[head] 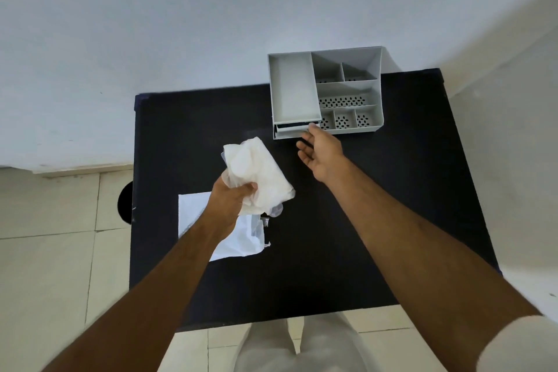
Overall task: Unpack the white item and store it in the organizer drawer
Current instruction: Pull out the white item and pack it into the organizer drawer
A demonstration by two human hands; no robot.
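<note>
My left hand (pixel 232 198) grips a crumpled white item (pixel 259 172) in thin clear wrap and holds it above the black table (pixel 347 220). A grey organizer (pixel 374 81) with several compartments stands at the table's far right. Its drawer (pixel 290 132) at the lower front left is pulled out a little. My right hand (pixel 321 152) is palm up with fingers apart, its fingertips at the drawer's front edge. Whether they touch the drawer I cannot tell.
A flat white package (pixel 238 238) lies on the table under my left forearm. The table stands against a white wall (pixel 181 24). Tiled floor (pixel 45 251) shows to the left and near my legs.
</note>
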